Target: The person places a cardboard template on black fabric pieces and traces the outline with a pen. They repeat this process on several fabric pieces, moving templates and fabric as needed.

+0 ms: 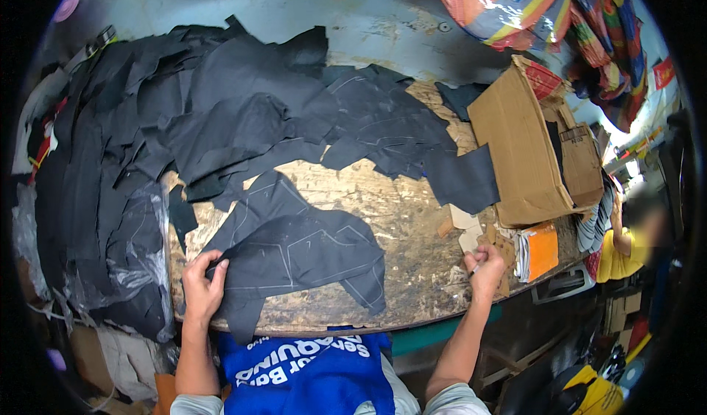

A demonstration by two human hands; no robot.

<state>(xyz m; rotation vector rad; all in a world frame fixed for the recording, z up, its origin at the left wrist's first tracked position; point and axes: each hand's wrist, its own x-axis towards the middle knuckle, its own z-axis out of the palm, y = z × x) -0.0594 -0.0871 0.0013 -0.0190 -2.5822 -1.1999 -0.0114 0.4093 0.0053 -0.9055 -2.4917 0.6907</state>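
My left hand is closed on the left edge of a black fabric piece, thumb on top. Thin pale lines with angled corners are drawn across this cloth. Part of it is folded over, and one flap hangs past the table's front edge. My right hand is off to the right, its fingers closed around a slim pen-like stick, mostly hidden by the fingers. Beside and beneath that hand lie brown cardboard pieces and a pale card piece.
A large heap of black fabric covers the table's left and back. On the right stand an open cardboard box and an orange-covered stack of papers. The worn wooden table has a curved front edge. A person in yellow is at far right.
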